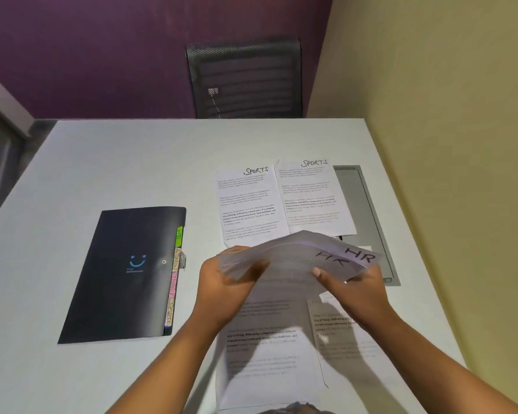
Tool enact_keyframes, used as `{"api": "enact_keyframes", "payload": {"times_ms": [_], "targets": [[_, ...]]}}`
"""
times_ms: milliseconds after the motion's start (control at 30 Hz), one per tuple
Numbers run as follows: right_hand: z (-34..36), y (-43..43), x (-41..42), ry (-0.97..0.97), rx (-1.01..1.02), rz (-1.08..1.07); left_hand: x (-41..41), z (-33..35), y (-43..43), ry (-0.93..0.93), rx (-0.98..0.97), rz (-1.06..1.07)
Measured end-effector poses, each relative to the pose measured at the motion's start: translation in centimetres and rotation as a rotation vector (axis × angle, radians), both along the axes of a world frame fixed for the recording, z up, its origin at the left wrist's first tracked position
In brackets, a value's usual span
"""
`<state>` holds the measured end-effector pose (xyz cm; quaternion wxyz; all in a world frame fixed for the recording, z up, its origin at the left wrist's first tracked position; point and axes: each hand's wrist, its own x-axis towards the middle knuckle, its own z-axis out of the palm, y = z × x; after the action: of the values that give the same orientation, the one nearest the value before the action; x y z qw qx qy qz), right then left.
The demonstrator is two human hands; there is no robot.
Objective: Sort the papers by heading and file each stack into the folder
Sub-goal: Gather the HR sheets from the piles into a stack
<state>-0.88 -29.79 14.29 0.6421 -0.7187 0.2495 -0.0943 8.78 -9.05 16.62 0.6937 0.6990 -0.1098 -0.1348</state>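
Pinching HR papers (pixel 296 258) between both hands' fingers (pixel 319 273).

Both bare forearms reaching forward from the lower edge, left hand (pixel 229 283) gripping the left end of the HR papers (pixel 296 259), right hand (pixel 361 291) holding the right end, thumb on top
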Motion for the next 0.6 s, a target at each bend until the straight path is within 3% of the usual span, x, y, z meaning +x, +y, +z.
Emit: {"api": "enact_keyframes", "payload": {"times_ms": [133, 300, 600], "targets": [[0.8, -0.6, 0.2, -0.159, -0.033, 0.019, -0.1, 0.3, 0.2, -0.131, 0.068, 0.036], [-0.7, -0.4, 0.5, -0.093, 0.051, -0.018, 0.2, -1.0, -0.2, -0.072, 0.105, 0.037], [-0.2, -0.3, 0.9, -0.129, -0.056, 0.071, 1.0, -1.2, 0.3, -0.047, 0.110, 0.050]]}}
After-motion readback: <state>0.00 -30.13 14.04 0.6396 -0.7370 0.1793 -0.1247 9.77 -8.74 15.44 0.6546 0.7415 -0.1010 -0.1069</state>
